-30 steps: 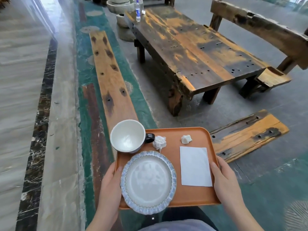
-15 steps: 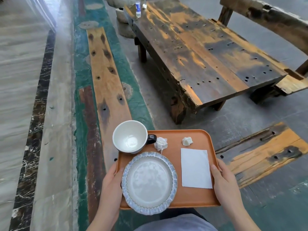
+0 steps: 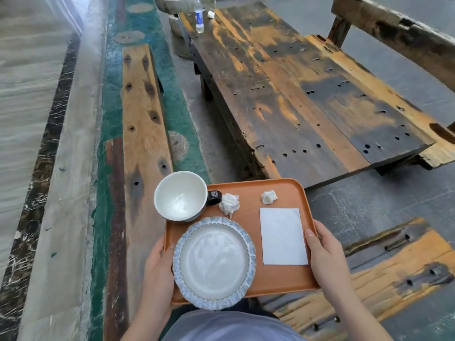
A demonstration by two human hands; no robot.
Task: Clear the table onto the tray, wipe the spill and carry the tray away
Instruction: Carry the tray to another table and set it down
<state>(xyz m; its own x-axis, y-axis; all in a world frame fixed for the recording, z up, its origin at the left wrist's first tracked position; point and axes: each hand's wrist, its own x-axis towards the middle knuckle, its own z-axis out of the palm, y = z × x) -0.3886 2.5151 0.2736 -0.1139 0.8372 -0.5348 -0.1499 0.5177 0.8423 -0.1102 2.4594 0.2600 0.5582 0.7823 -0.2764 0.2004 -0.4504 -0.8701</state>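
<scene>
the dark, weathered tabletop stands ahead and to the right, its planks streaked orange and pitted with small holes, on a grey tiled floor; a long wooden bench runs along its left over a green painted strip, and a rough bench back sits beyond the far side. a water bottle stands at the far end of the tabletop, its top cut off by the frame, with a small white scrap beside it too small to make out. the orange tray is held in the air in front of the person, short of the tabletop's near corner. the left hand grips its left edge, fingers hidden beneath, and the right hand grips the right edge with the thumb on the rim. on the tray sit a white cup with a dark handle, a blue-rimmed plate, two crumpled tissues and a flat white napkin. compared with a second ago, the tabletop looms larger and closer, while the tray's load sits just as it did.
</scene>
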